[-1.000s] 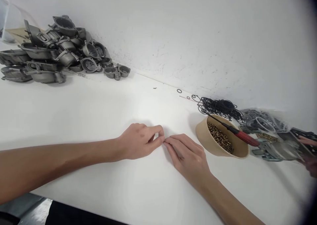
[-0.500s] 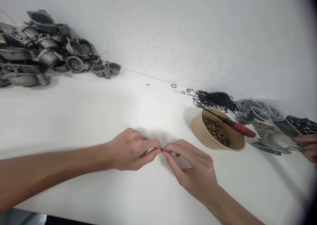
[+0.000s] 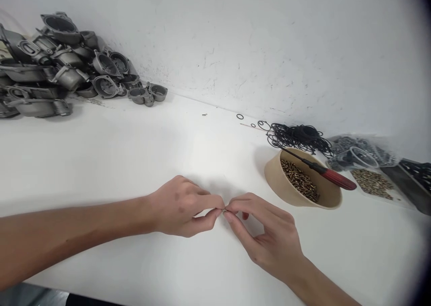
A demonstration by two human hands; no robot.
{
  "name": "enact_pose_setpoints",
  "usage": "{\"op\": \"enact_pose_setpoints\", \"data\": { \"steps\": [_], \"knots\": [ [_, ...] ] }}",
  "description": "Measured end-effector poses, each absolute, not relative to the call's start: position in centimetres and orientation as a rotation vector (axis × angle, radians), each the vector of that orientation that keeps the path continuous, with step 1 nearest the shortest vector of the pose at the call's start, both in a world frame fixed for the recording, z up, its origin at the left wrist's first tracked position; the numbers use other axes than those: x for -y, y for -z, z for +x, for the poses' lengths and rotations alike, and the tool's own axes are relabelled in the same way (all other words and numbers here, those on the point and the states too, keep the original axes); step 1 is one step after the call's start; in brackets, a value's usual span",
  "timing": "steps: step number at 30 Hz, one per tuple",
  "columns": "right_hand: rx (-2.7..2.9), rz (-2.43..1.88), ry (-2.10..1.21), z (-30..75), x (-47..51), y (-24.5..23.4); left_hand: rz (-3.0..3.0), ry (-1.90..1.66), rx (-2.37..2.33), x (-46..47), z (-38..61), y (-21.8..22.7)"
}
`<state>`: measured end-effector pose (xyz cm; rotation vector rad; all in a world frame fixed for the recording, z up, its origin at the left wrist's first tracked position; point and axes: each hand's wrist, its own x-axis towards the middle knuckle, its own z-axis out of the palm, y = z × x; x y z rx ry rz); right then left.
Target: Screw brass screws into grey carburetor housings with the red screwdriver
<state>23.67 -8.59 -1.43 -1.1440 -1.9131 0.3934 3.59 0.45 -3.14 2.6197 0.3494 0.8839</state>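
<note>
Where the fingertips met, a tiny part (image 3: 224, 211) sat pinched just above the worktop (image 3: 134, 153), mid-frame. It was mostly hidden, so long axis and heading couldn't be read. Left hand (image 3: 182, 207) and right hand (image 3: 269, 238) each had thumb and forefinger closed narrow on it. Bowl (image 3: 283, 187) of screws stood near, right. Versus half a second before: the co-worker's hand at the right edge was gone.
</note>
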Motion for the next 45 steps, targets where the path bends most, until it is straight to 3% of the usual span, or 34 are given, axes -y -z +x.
{"op": "enact_pose_setpoints", "data": {
  "steps": [22, 34, 45],
  "knots": [
    [1.979, -1.077, -0.297, 23.6, 8.6, 1.3, 2.511, -0.946, -0.414, -0.3, 3.8, 3.2],
    [2.005, -1.046, -0.284, 23.6, 8.8, 1.5, 2.072, -0.451, -0.432, -1.2, 3.7, 2.2],
    [1.922, -1.104, -0.353, 23.5, 8.5, 1.6, 2.179, -0.370, -0.411, -1.3, 3.4, 1.3]
  ]
}}
